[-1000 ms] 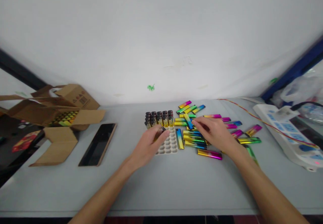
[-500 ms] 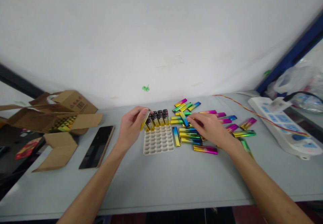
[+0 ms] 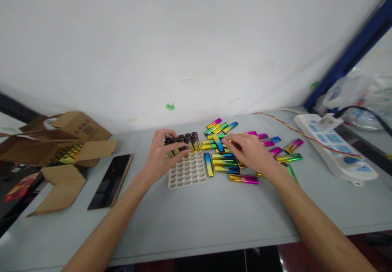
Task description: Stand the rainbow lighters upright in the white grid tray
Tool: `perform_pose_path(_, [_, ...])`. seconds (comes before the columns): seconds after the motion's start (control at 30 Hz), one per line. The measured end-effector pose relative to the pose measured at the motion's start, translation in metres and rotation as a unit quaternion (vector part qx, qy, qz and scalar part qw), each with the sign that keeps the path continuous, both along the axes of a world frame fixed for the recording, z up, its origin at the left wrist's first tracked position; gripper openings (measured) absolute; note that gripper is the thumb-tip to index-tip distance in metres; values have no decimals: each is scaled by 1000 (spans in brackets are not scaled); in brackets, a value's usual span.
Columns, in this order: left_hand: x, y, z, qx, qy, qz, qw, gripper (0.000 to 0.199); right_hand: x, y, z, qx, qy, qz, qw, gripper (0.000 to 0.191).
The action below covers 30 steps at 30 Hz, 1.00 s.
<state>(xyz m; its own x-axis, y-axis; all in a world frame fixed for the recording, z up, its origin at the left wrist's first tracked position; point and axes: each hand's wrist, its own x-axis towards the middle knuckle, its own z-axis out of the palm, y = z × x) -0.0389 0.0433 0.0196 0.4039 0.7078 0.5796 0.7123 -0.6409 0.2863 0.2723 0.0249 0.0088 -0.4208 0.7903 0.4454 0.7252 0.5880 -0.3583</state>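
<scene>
A pale tray [image 3: 187,173] with rows of holes stands mid-table. Black-topped yellow lighters [image 3: 191,136] stand upright in its back rows. My left hand [image 3: 162,151] is at the tray's back left, thumb and fingers closed around a lighter [image 3: 184,147] whose black top shows at the fingertips; its body is partly hidden. My right hand [image 3: 249,149] pinches a shiny yellow-and-blue lighter case [image 3: 218,142] by its side, just right of the tray. Beneath and around that hand lie several loose metallic cases [image 3: 243,178] in yellow, green, blue and pink. One yellow-and-blue case [image 3: 208,164] lies beside the tray's right edge.
To the left are a dark phone [image 3: 110,181] and an open cardboard box [image 3: 99,148] holding yellow items. A white power strip [image 3: 337,151] lies at right, with a red-yellow wire [image 3: 294,131] across it. Plastic bags [image 3: 352,94] sit behind it, and a wall [image 3: 183,51] rises at the back.
My left hand, earlier holding a lighter up at the tray's left, has turned and reached over the back rows of lighters. My right hand keeps its hold on the case. The view has shifted slightly.
</scene>
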Motion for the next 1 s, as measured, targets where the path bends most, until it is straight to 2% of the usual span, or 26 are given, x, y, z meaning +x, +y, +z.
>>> perform_pose_path(0.07, [-1, 0, -3, -14, -11, 8, 1000, 18, 0, 0, 2, -5, -1, 1, 1000, 36])
perform_pose_path(0.27, [-1, 0, -7, -121, -79, -1, 990, 24, 8, -1, 9, -32, 29, -24, 999, 33])
perform_pose_path(0.43, [-1, 2, -13, -162, -132, 12, 978, 28, 26, 4, 13, 13, 70, -87, 994, 33])
perform_pose_path(0.53, [-2, 0, -18, -139, -115, 10, 984, 27, 35, 7, 13, 36, 74, -107, 991, 35])
perform_pose_path(0.63, [-1, -1, -23, -75, -86, 8, 993, 25, 44, 10, 14, 55, 78, -130, 987, 35])
perform_pose_path(0.8, [0, 1, -28, 1, -48, 6, 999, 35, 60, 13, 13, 72, 112, -188, 973, 28])
perform_pose_path(0.9, [-2, 0, -27, 27, -46, 16, 998, 47, 65, 16, 3, 22, 85, -126, 988, 24])
perform_pose_path(1.0, [-6, -3, -27, 15, -57, 36, 998, 55, 64, 20, -10, -61, 19, -49, 997, 28])
